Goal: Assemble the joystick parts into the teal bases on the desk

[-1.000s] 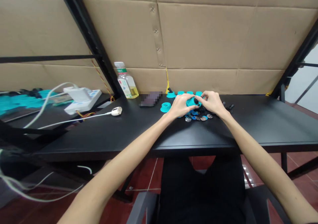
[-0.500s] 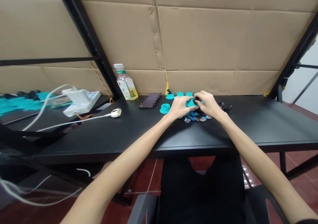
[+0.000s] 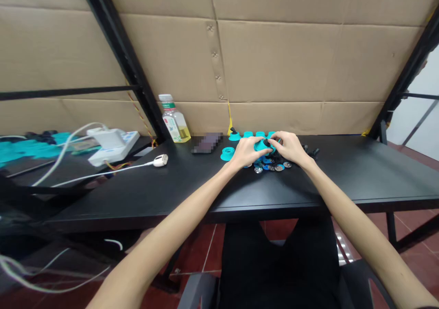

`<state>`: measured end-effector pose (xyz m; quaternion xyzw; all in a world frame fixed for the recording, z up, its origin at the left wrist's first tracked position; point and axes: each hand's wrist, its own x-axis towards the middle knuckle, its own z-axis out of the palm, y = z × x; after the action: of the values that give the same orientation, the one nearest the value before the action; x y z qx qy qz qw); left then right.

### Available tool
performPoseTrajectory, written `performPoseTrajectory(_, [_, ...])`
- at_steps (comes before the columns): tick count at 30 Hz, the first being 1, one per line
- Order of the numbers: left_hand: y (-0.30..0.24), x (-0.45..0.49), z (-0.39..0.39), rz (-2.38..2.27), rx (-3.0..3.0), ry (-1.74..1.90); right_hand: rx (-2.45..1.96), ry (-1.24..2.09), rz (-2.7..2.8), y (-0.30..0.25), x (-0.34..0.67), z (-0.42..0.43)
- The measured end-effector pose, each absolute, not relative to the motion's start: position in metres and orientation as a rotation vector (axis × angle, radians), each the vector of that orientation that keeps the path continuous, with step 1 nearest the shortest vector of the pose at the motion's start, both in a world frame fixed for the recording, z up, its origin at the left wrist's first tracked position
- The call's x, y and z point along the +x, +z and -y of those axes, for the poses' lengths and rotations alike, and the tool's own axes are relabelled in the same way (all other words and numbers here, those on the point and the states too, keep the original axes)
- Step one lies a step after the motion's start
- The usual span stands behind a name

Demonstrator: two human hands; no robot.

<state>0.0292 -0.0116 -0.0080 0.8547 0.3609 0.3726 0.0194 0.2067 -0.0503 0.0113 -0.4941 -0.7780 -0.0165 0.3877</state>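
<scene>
Turquoise plastic cup (image 3: 261, 145), round and flanged, is held above the middle of a black tabletop (image 3: 346, 176), with a black stick-like part (image 3: 267, 142) showing at its top. Left hand (image 3: 246, 152) and right hand (image 3: 290, 147) close in from either side, their grip pressed together around the cup. The right fingertips (image 3: 273, 140) pinch near the black part, but the fingers hide how it sits.

Beyond the hands stands a row of matching pieces. At its left end, a turquoise base with an upright black lever (image 3: 234, 136) looks put together. Three turquoise rims (image 3: 260, 134) beside it show no lever from this angle. Another turquoise cup (image 3: 227, 153) sits just left of the left hand, also without a visible lever. Loose parts remain below the hands: silver metal discs (image 3: 279, 167), blue discs (image 3: 268, 161) and, to the right, small black pieces (image 3: 310, 152).

Farther left on the tabletop are a plastic bottle with yellow liquid (image 3: 174, 125), a pixelated flat object (image 3: 207, 143) and a white power strip (image 3: 115, 149). A cardboard wall (image 3: 274, 62) rises behind.
</scene>
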Motion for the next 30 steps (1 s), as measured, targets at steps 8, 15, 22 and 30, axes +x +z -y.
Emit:
performPoseTrajectory(8, [-0.0119,0.0286,0.0087,-1.014,2.686,1.267,-1.386,0.175,1.859,0.0168,0.2102,0.0538])
performPoseTrajectory(15, [-0.0099,0.0287,0.0131,-1.027,2.840,1.386,-1.277,0.238,1.888,0.0173,0.2063,0.0544])
performPoseTrajectory(22, [-0.0126,0.0291,0.0110,-1.104,2.879,1.336,-1.102,0.058,1.952,0.0157,0.2039,0.0551])
performPoseTrajectory(30, [-0.0160,0.0290,0.0109,-1.097,2.890,1.274,-1.341,-0.077,1.916,0.0135,0.2027,0.0549])
